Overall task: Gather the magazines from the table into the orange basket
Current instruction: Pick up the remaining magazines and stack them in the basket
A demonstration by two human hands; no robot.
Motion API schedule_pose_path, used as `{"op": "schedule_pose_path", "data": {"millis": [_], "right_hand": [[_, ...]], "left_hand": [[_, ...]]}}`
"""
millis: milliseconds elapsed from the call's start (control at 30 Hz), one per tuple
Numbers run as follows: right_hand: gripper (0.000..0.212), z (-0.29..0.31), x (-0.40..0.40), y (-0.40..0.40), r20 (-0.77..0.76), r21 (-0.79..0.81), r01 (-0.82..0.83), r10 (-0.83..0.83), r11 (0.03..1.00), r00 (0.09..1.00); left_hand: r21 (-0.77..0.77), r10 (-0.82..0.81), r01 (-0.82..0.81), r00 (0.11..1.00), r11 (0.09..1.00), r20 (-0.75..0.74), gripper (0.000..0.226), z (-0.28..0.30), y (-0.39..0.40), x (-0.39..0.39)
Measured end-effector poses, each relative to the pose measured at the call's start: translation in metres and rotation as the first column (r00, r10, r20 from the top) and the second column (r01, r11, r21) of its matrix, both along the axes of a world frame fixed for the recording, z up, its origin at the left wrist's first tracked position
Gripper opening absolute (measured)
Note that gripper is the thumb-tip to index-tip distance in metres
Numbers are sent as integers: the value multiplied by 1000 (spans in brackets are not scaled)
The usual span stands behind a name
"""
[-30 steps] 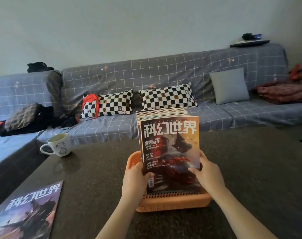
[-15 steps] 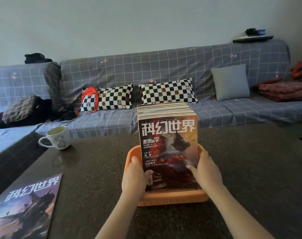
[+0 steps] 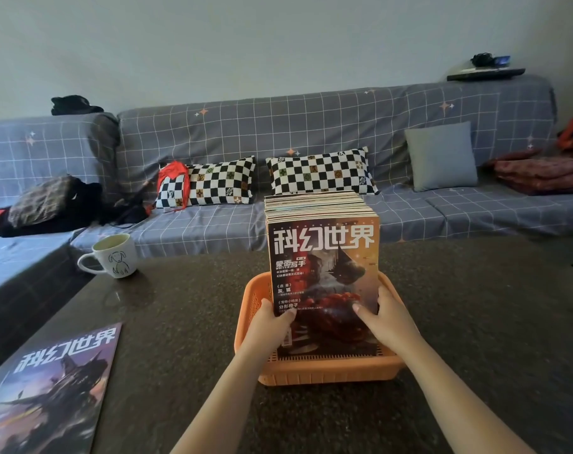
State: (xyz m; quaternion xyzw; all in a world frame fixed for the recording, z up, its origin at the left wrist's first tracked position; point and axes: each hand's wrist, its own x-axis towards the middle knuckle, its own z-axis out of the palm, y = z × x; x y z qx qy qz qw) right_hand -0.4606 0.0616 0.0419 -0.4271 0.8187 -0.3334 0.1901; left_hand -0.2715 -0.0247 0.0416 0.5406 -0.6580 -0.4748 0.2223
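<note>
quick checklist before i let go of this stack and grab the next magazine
1. Stack of magazines standing inside the orange basket: ok, its lower edge is below the rim.
2. Stack steady without support: cannot tell, the left hand and right hand are both bracing it.
3. Basket flat on the table: ok.
4. Magazines left to gather: not ok, one magazine lies flat at the near left of the table.
5. Path to that magazine: ok, bare table in between; the mug sits farther back.
6. Room in the basket for one more: cannot tell, the stack hides the inside.
</note>
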Motion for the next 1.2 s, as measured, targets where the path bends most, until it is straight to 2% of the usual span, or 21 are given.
{"op": "schedule_pose_path", "data": {"millis": [67,133,167,233,300,467,700,1000,1200], "right_hand": [[72,3,7,6,25,-119,76,-73,990,997],[69,7,17,15,64,-246,178,-167,953,984],[67,9,23,19,36,-312,201,-199,929,979],[56,8,36,25,-57,-443,170,-216,881,975],[43,9,51,27,-62,-497,101,-151,862,987],[29,20,101,20,85,-485,-98,158,869,984],[29,9,192,-5,160,-458,-337,449,823,879],[31,-39,300,-42,259,-286,-557,622,780,739],[40,-65,340,-58,385,-175,-622,635,763,670]], "left_hand": [[-48,47,-46,999,998,16,63,0,2,3],[-119,71,-73,997,990,-20,64,2,8,8],[-154,76,-83,996,985,-46,62,6,14,12],[-218,90,-113,990,969,-111,57,13,26,22],[-235,124,-162,978,958,-171,53,21,38,36],[-282,191,-244,960,928,-205,46,25,48,85],[-351,355,-392,920,850,-167,29,12,45,173],[-278,578,-564,815,778,-37,27,-42,41,284],[-344,643,-572,753,744,140,21,-78,33,337]]}}
